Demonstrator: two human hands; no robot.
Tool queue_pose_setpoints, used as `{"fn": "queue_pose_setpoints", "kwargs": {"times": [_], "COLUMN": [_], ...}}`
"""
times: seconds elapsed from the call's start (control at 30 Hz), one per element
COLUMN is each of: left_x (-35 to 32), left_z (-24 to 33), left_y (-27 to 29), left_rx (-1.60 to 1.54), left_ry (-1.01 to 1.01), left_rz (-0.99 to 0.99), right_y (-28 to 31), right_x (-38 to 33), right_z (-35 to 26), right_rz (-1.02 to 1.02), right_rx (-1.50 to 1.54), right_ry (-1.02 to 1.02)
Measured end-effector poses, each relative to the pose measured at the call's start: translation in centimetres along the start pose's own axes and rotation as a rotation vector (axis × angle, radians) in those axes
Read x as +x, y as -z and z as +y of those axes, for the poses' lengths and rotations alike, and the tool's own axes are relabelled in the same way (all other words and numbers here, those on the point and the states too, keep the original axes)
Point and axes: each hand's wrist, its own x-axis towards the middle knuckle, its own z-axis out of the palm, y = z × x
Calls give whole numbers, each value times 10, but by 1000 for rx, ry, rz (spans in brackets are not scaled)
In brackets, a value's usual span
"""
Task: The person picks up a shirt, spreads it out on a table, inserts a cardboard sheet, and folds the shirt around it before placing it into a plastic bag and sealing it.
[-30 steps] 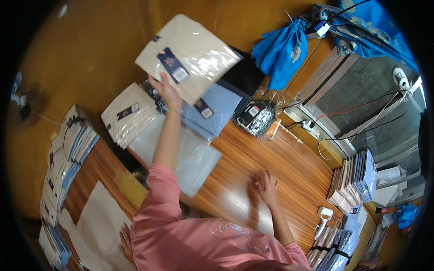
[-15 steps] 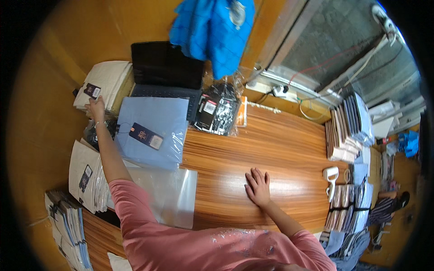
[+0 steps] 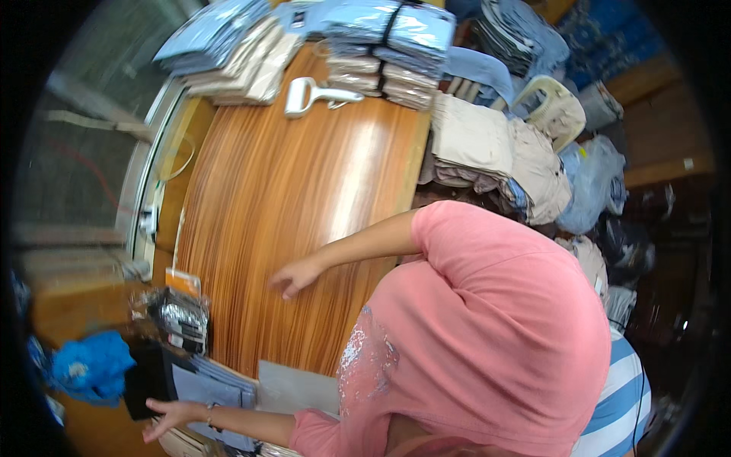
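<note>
My left hand (image 3: pixel 173 417), a band at its wrist, has its fingers spread and holds nothing. It is nearest to the dark laptop (image 3: pixel 145 381) and the light-blue folded garments (image 3: pixel 209 387) in clear wrap. A cream folded stack (image 3: pixel 179 443) shows just below it. My right hand (image 3: pixel 299 276) is over the brown wood-grain table (image 3: pixel 259 198), fingers loosely extended and slightly blurred, with nothing in it. Whether it touches the tabletop I cannot tell. Flat clear plastic bags (image 3: pixel 297 385) lie between my two arms.
A white lint roller (image 3: pixel 301 97) lies at the table's far end, before wrapped garment stacks (image 3: pixel 388 46). More bagged garments (image 3: pixel 236 53) stand by the window. A black packet (image 3: pixel 179 316) lies along the left edge. Folded cream clothes (image 3: pixel 472 133) and a plastic chair (image 3: pixel 552 107) are beyond the table's right side.
The view has swung round to the right, so the table's far end is now at the top. My left hand has come off the cream stack; my right hand stays over the table.
</note>
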Motion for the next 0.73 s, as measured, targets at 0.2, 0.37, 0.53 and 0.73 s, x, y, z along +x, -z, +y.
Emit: {"fn": "queue_pose_setpoints", "kwargs": {"times": [0.2,0.37,0.53,0.73], "left_x": [-113,-154,-287,-552], "left_z": [264,475,680,869], "left_y": [-57,-42,-68,-127], "left_rx": [-973,-1061,-1095,-1233], "left_ry": [-64,-381,-875,-898], "left_rz": [-672,-1731,-2217,-2142], "right_y": [120,203,178,239], "right_x": [-234,-503,-738,-758], "right_z": [-76,-19,190,298], "right_rz": [-388,180,1245,1660], "right_rx": [763,811,-227,-108], "right_ry": [-236,-666,-1302,-1276]}}
